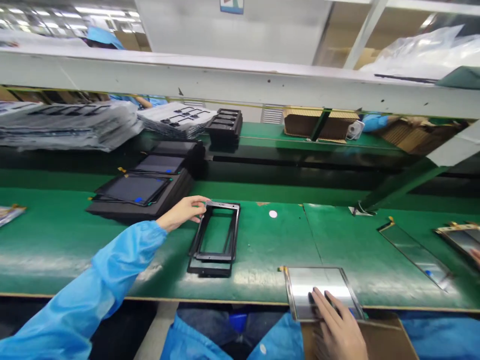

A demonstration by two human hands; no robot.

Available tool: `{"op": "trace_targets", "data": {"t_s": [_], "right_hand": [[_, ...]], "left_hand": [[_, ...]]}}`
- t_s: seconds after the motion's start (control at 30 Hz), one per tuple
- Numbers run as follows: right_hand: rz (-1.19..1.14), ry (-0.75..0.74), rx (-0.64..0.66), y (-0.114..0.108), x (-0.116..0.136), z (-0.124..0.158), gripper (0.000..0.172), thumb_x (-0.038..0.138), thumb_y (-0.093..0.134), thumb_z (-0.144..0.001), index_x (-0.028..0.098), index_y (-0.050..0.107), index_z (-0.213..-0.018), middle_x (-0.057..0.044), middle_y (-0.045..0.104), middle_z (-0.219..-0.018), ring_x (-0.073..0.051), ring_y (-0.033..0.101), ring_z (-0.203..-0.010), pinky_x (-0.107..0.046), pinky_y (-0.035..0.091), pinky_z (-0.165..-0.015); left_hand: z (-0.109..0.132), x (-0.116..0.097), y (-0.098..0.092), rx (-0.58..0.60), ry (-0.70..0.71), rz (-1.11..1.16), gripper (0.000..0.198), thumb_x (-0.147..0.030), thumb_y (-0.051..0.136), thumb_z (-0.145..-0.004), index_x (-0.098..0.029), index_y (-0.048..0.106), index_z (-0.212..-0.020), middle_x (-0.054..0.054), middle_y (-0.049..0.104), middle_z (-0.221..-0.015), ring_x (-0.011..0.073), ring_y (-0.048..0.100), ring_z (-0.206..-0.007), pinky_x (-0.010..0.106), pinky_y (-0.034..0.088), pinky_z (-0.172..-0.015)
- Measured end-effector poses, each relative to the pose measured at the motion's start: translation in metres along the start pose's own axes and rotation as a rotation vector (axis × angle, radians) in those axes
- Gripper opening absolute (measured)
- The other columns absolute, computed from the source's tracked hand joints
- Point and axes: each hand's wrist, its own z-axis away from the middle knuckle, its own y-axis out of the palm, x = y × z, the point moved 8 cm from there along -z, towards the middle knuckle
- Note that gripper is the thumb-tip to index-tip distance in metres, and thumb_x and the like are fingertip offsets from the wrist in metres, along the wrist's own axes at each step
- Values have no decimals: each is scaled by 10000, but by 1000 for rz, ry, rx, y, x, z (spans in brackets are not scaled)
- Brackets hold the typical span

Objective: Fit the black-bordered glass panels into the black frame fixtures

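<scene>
My left hand (186, 210), in a blue sleeve, pinches the upper left corner of a black rectangular frame (235, 232). It overlaps another black frame (210, 269), whose lower end sticks out toward me. Green table shows through the opening. On the right, a shiny display panel (311, 282) reaches past the table's front edge, with an orange flex tab at its upper left corner. My right hand (339, 325) lies over its near part, fingers stretched out on the glass; its thumb is hidden.
Left of the frames, dark display panels (135, 189) rest on black foam trays (180, 192). A glass panel (416, 252) lies at right, near a green post (405, 185). Wrapped stacks (71, 125) line the shelf behind. Another person's hand (475, 256) shows at the right edge.
</scene>
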Motion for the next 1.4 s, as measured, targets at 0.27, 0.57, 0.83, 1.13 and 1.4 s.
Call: {"op": "trace_targets", "data": {"t_s": [0.27,0.57,0.83,1.13,1.4], "right_hand": [[-432,403,-440,-86,28,-39,369,323,798,-872,371,803,-1238,-15,851,-877,-283,825,-716,-384,694,-667],[-1350,859,-210,-12,102,-85,681,302,906,-771,340,680,-1413,42,687,-899,-111,633,-537,-249,564,-501],[-1381,907,-131,-2,122,-79,634,314,889,-780,404,692,-1376,68,665,-891,-98,618,-520,-246,514,-494],[-1357,902,-159,-8,126,-84,702,326,881,-817,352,621,-1469,46,663,-926,-94,603,-578,-235,550,-543],[-1270,876,-159,-5,127,-82,736,342,862,-846,366,565,-1519,37,673,-956,-113,635,-622,-255,590,-607]], "left_hand": [[73,-27,62,40,111,327,454,-381,822,-811,-211,709,-1217,-10,672,-832,129,656,-682,224,563,-584],[112,-30,120,116,178,496,398,-303,849,-836,-191,792,-1214,55,754,-881,169,686,-771,251,601,-660],[122,-33,119,57,202,484,398,-286,842,-840,-214,826,-1231,80,796,-923,202,707,-811,262,610,-686],[129,-40,124,67,229,547,415,-227,842,-840,-291,830,-1251,37,753,-888,157,670,-743,216,599,-633],[131,-35,133,116,131,641,399,-285,900,-790,-248,858,-1185,54,751,-839,162,658,-720,225,602,-597]]}}
